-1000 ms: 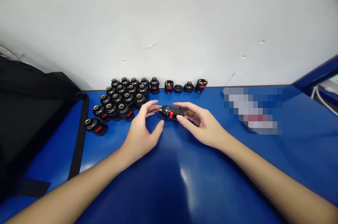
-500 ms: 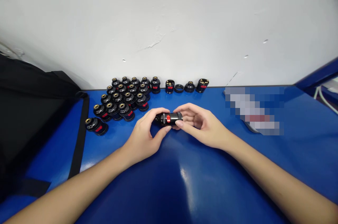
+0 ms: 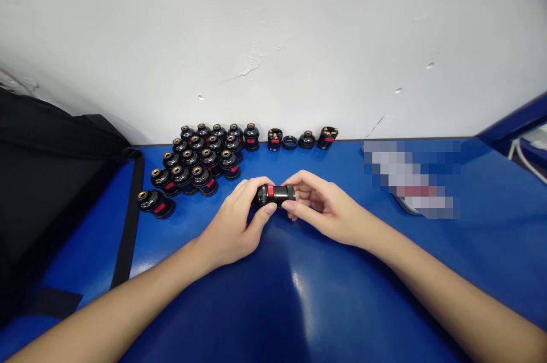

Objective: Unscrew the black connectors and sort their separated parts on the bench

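A black cylindrical connector (image 3: 280,195) with a red mark lies sideways between my two hands, over the middle of the blue table. Around its left end, my left hand (image 3: 239,220) is closed, with thumb and fingers on either side. The thumb and fingers of my right hand (image 3: 327,209) pinch its right end. Behind and to the left stand several similar black connectors (image 3: 209,160) with brass-coloured tops and red marks. One more connector (image 3: 157,204) leans apart from them at the near left.
Along the wall sit an open black body with metal pins (image 3: 274,139), a black ring (image 3: 289,142), a black cap (image 3: 306,139) and another pinned body (image 3: 327,138). A blurred-out item (image 3: 410,180) lies right on the table (image 3: 273,306). A black bag (image 3: 55,180) is at left.
The held connector has turned about its long axis, its red mark now nearer the upper edge. Both hands have shifted slightly and still hold it.
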Demonstrator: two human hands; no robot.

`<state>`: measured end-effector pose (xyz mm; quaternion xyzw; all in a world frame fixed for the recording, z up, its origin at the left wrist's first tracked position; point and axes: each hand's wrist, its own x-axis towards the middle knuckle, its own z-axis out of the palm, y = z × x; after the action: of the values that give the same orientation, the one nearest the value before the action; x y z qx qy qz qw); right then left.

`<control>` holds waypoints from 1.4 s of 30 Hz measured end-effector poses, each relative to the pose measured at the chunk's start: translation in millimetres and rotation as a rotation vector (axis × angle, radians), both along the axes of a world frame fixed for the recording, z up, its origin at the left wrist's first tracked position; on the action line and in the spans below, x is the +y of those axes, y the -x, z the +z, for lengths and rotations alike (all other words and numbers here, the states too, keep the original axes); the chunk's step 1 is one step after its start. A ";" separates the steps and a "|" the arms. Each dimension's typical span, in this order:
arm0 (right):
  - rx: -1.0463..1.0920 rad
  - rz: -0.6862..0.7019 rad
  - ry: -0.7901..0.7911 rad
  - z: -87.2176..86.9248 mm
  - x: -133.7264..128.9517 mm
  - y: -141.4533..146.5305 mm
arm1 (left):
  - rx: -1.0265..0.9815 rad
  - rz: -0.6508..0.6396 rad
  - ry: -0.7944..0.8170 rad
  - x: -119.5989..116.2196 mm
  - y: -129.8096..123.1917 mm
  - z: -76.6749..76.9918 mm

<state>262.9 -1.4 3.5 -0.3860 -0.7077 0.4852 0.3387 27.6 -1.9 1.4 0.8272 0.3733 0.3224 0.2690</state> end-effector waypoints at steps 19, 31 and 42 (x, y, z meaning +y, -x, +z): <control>-0.170 -0.081 -0.358 1.3 1.2 1.9 | -0.115 -0.011 0.084 0.7 1.0 -1.4; -0.137 -0.080 -0.524 -5.4 4.5 1.3 | -0.100 0.135 0.187 2.7 -1.0 -2.4; -0.207 -0.164 -0.443 0.3 3.2 0.4 | -0.150 0.004 -0.077 5.5 0.5 -5.5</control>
<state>262.5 1.8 3.9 -0.4061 -0.7938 0.2472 0.3793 27.1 3.5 -4.1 0.8098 0.3409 0.3983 0.2635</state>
